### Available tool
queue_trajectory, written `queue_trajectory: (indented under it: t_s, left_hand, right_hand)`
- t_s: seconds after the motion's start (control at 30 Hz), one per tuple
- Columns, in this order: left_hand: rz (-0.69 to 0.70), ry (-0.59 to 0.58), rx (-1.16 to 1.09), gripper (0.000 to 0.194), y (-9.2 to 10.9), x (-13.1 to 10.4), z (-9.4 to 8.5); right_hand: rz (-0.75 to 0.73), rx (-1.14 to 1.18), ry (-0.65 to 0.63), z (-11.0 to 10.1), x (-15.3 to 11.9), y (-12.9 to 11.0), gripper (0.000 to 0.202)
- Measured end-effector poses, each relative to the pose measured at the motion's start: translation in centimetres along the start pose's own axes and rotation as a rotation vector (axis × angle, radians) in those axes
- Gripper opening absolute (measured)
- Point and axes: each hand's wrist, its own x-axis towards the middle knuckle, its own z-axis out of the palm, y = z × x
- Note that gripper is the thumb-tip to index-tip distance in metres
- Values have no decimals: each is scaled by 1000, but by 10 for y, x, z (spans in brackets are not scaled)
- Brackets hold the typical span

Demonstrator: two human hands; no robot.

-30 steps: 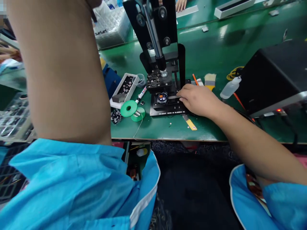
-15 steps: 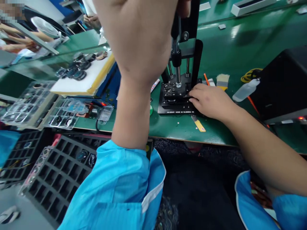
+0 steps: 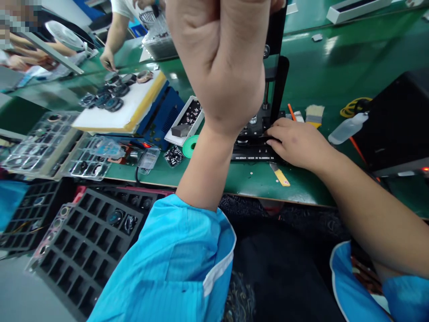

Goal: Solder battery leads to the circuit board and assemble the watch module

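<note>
My left hand (image 3: pixel 223 62) is curled, my right hand (image 3: pixel 295 139) half-closed, holds I can't tell; lowering the tall black metal press (image 3: pixel 280 85) could nip fingers at its right side.

Bright blue on show here: the left sleeve (image 3: pixel 164 255) comes loose and creased, faint ribbing in the cloth, one small dark speck low down. White trim (image 3: pixel 219 268) runs along the garment's edge, and there's the matching border (image 3: pixel 334 268) across on the right! The right sleeve (image 3: pixel 407 290), blue too. Left hand (image 3: pixel 231 67) and right hand (image 3: pixel 296 141), both bare. Black cloth (image 3: pixel 278 259) between, then dark fabric (image 3: pixel 241 293) swirling with pale pattern.
</note>
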Motion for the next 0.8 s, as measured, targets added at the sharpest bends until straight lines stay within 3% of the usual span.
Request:
queue_trajectory:
  t_s: [0.13,0.27,0.43,0.57,0.73,0.8]
  left_hand:
    - [-52,-122,48,135,-2,-3,4]
    - [-104,-17,-74,137,7,-6,4]
    - [119,71,-452,105,-19,0,19]
    - [141,-54,-608,90,-40,0,26]
    - [207,84,-651,66,-25,-25,14]
    - [185,53,-590,61,-20,-35,9]
  right_hand:
    - [-14,-6,6,2,0,1,38]
    - [4,-16,-2,2,1,1,39]
    - [11,-3,-1,1,1,0,38]
    - [5,-13,-4,0,1,0,38]
    - [13,-16,-14,-1,1,-1,38]
    - [10,-15,-19,-1,1,-2,37]
